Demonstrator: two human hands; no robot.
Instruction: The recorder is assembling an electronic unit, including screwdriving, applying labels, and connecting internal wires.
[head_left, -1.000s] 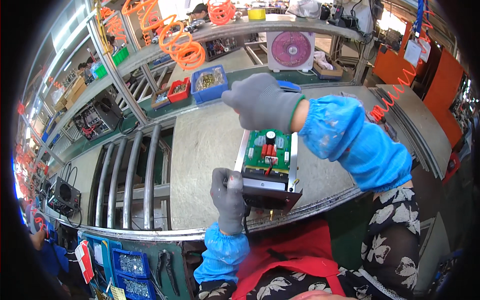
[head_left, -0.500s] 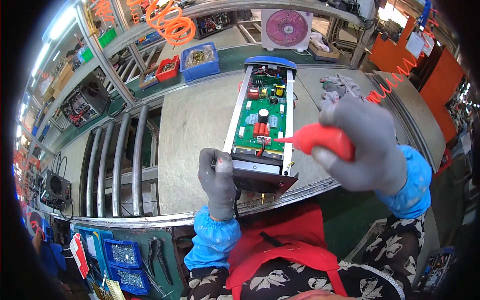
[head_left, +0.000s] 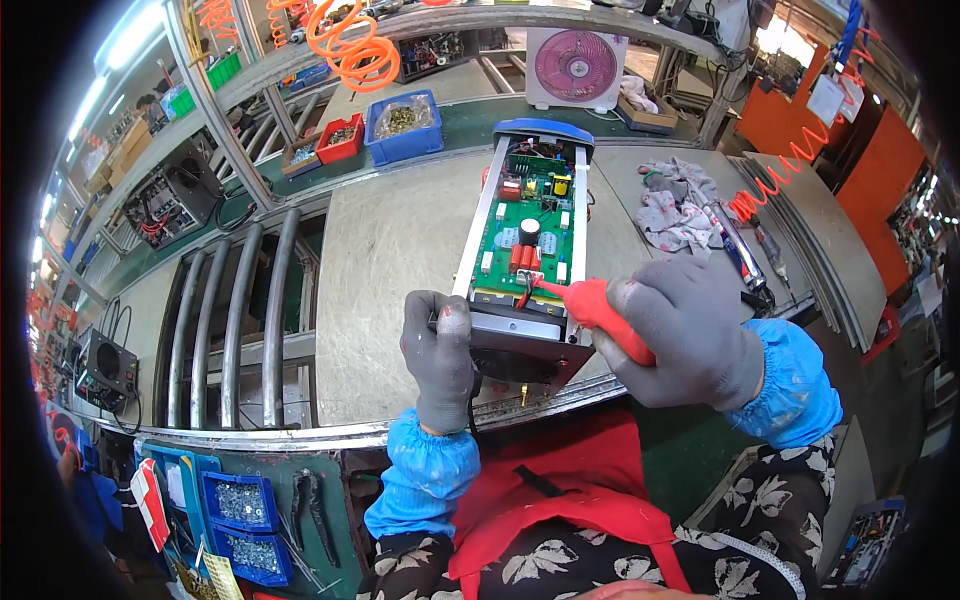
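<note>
An electrical unit with its cover off lies lengthwise on the metal worktop, its green circuit board (head_left: 510, 240) facing up between two white side rails. My gloved left hand (head_left: 438, 350) is closed on the near left corner of the unit, by its dark end panel (head_left: 560, 362). In my gloved right hand (head_left: 690, 330) is a red squeeze bottle (head_left: 608, 318), tilted, its thin nozzle pointing left. The tip is at a white connector with dark wires, beside several red components; whether it touches cannot be made out.
Behind the unit stand a blue bin (head_left: 403, 130) and a red bin (head_left: 340, 137) of small parts, and a pink fan (head_left: 575, 65). To the right lie a rag (head_left: 675, 205) and power screwdrivers (head_left: 735, 250). Steel rollers (head_left: 235, 325) are on the left.
My right hand has moved left and down with the bottle, bringing its nozzle from the board's right edge to the connector. The screwdrivers have come into view. My left hand keeps its hold.
</note>
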